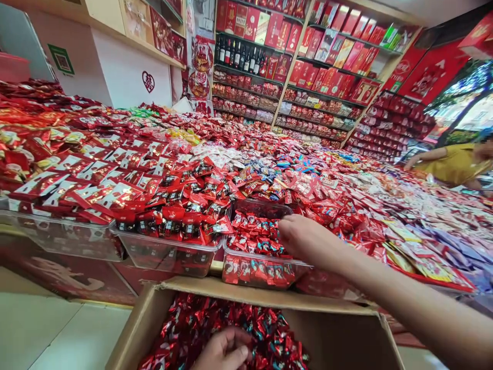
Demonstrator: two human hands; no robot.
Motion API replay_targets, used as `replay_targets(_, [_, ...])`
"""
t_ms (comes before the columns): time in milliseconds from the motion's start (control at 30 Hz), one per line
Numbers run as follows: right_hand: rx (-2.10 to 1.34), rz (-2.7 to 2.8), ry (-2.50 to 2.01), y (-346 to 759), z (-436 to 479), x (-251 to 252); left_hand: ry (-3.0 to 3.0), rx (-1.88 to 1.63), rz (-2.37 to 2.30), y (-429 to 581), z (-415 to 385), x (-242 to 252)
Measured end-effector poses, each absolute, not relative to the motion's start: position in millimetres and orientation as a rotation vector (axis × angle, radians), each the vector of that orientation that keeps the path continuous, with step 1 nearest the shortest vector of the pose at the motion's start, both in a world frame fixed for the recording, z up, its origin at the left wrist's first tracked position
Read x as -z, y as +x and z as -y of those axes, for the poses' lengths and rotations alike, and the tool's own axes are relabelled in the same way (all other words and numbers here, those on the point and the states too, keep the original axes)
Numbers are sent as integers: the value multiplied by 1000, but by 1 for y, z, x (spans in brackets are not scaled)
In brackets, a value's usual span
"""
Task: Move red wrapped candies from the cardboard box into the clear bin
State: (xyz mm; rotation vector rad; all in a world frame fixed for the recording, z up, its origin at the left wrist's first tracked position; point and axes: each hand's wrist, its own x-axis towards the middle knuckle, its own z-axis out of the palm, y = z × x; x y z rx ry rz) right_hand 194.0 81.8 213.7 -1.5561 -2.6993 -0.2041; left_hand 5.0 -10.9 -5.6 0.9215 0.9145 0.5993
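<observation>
My left hand [225, 350] is low in the open cardboard box [327, 313], just over a heap of small red, shiny wrapped candies [231, 318]. Its thumb and fingers are loosely bent and apart, with no candy visible between them. My right hand [298, 235] rests at the right side of a clear plastic bin [262, 261], which is partly filled with rows of similar red wrapped candies [250, 234]. Its fingers curl downward into a closed shape, and their tips are hidden behind the hand.
Left of that bin stands another clear bin [165, 249] heaped with red and black packets [185, 221]. Many candy piles cover the long display. Shelves [285, 87] with red boxes and bottles line the back. A person in a yellow top [449, 164] is at the far right.
</observation>
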Motion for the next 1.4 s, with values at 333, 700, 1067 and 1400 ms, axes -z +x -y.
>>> replay_targets(333, [48, 3210, -1947, 177, -126, -174, 1197, -471, -989, 2, 15, -10])
replay_targets(700, [-55, 3298, -2047, 168, -148, -168, 1292, -352, -991, 3, 17, -21])
replay_targets(1067, [32, 3112, -2114, 178, -147, -155, 1287, -317, -993, 5, 18, -20])
replay_targets(1400, [-45, 3021, -2191, 178, -147, -157, 1332, -277, -1000, 3, 20, -9])
